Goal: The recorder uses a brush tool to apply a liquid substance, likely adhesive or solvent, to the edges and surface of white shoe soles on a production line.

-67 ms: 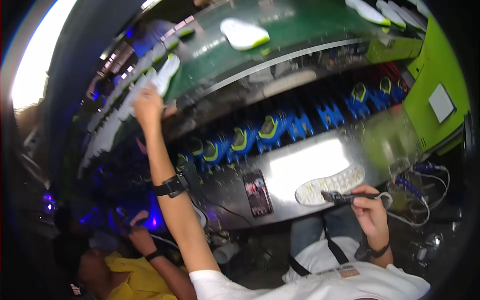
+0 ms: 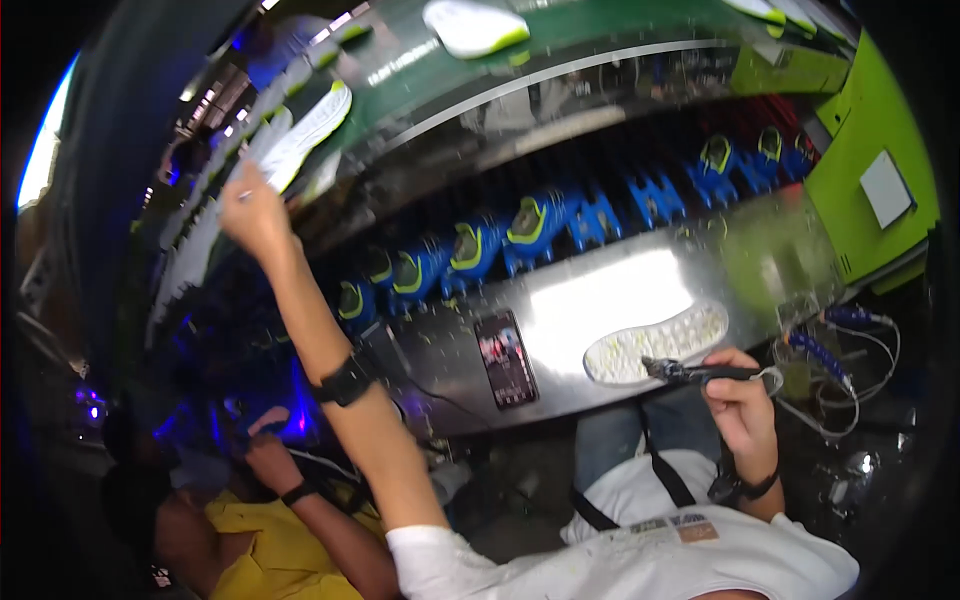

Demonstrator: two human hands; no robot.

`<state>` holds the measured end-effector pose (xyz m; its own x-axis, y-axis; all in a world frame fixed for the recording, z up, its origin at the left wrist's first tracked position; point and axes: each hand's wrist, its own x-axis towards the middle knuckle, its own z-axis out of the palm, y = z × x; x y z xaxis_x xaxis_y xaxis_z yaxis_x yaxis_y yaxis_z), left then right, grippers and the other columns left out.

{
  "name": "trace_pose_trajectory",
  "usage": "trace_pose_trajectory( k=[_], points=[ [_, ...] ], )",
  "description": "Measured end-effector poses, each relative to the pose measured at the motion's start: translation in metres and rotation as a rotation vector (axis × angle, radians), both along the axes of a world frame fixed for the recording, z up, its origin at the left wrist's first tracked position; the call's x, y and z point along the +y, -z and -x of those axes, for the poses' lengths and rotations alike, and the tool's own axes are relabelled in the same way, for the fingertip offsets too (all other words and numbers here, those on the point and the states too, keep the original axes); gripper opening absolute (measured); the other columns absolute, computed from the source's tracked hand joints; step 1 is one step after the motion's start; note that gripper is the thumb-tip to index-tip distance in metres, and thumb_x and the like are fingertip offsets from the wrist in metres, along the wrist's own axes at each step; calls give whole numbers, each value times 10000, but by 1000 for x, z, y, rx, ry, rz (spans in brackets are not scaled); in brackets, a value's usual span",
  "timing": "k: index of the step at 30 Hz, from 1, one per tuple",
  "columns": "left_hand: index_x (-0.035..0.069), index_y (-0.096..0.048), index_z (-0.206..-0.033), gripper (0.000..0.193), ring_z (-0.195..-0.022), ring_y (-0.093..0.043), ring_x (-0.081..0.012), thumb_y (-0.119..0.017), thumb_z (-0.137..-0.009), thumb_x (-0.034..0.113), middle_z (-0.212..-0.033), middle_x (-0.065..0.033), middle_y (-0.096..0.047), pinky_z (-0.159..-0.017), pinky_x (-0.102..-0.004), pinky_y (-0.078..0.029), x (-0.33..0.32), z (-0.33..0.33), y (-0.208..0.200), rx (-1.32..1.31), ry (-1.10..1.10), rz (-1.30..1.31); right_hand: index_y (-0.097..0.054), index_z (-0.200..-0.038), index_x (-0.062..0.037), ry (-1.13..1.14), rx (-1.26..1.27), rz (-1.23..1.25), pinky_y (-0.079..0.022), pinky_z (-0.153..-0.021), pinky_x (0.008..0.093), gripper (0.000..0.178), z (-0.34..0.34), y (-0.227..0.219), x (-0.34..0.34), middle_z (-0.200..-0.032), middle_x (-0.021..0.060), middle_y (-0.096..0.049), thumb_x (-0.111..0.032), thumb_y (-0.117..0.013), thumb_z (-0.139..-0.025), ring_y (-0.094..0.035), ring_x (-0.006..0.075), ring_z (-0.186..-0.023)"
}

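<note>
My left hand [image 2: 256, 212] is stretched far out to the left, smeared by motion, at the near end of a white shoe sole [image 2: 312, 135] with a lime-green edge. Whether its fingers grip that sole cannot be made out. In my right hand [image 2: 738, 395], fingers wrap round a dark-handled tool [image 2: 705, 373] with a metallic tip. The tip reaches over a white sole [image 2: 622, 362] with a knobbly surface, lying on the metal bench [image 2: 580, 398] in front of me. A phone [image 2: 505, 360] with a lit screen lies left of this sole.
Blue shoe forms [image 2: 530, 230] with lime trim line a rack behind the bench. Above it runs a green belt [image 2: 400, 60], carrying another white sole [image 2: 475, 27]. A lime panel [image 2: 870, 200] and coiled cables [image 2: 855, 385] are at right. A yellow-clothed person [image 2: 280, 540] sits lower left.
My left hand has moved left and nearer to me, uncovering more of the sole beside it. My right hand keeps its grip on the tool over the sole. The whole view has shifted slightly.
</note>
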<state>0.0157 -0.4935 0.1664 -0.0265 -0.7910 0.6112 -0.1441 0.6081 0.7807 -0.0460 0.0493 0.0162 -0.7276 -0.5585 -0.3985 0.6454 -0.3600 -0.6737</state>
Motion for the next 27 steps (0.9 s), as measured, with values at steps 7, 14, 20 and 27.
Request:
trace_pose_trajectory(
  k=[7,14,20,27],
  points=[
    [-58,-490,-1239,515,-1013,-636,-222,-760,-811,38,-1112,-151,-633,-858,-357,-542,250,-102,145,-215,534,-729,-612,-883,13,-27,197,-27,-451,-720,228,263,2,6,-11,-898,64,-576,51,-697,-638,-573,136,-784],
    [-7,-223,-1493,689,-1188,-584,-337,-570,-984,300,-1413,-254,-460,-965,-438,-521,401,-162,210,350,1099,-1562,-706,-882,17,-228,790,-234,-501,-715,252,193,-11,7,-6,-898,105,-676,47,-771,-703,-640,149,-795],
    [-23,-331,-1454,744,-1157,-586,-286,-256,-1002,564,-1362,-224,-513,-991,-413,-452,425,-177,215,641,1252,-1658,-676,-892,5,-302,1150,-174,-487,-594,303,149,-25,-6,-72,-804,126,-621,-34,-720,-755,-638,242,-680],
    [-42,-480,-1283,614,-1052,-598,-300,-349,-901,421,-1195,-198,-570,-966,-406,-461,428,-135,191,865,672,-1517,-719,-983,16,-352,991,-129,-560,-684,302,254,-45,-5,-37,-908,135,-711,0,-785,-738,-709,217,-798]
  ],
)
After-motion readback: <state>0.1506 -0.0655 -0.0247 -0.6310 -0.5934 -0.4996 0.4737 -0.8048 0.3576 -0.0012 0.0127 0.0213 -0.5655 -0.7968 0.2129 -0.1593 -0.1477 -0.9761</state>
